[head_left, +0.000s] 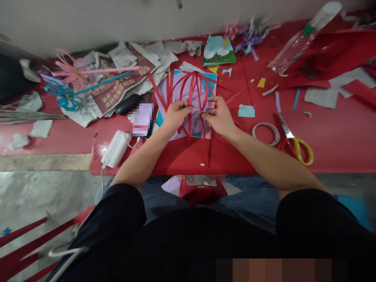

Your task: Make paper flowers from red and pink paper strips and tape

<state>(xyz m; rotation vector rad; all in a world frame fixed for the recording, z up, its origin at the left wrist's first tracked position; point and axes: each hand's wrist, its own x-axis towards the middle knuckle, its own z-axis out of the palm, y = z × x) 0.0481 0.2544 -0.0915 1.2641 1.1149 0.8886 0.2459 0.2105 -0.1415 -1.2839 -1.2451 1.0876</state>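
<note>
Several narrow red paper strips (190, 87) fan out in loops over a stack of lilac and blue paper sheets (198, 129) in the middle of the table. My left hand (177, 116) is closed at the left of the loops, thumb and fingertips pinching one red strip. On the other side, my right hand (219, 117) pinches a red strip too, thumb against fingers. A short gap parts the two hands, both just above the sheets. The loops curve up away from me, and loose strip ends hang toward the table's front edge. Exactly how the strips join is too small to make out.
Scissors with yellow handles (298, 143) and a tape roll (266, 134) lie to the right. A plastic bottle (299, 45) stands behind them. At left are a phone (142, 119), a white power bank (116, 149), newspaper (117, 92) and paper-strip flowers (66, 94).
</note>
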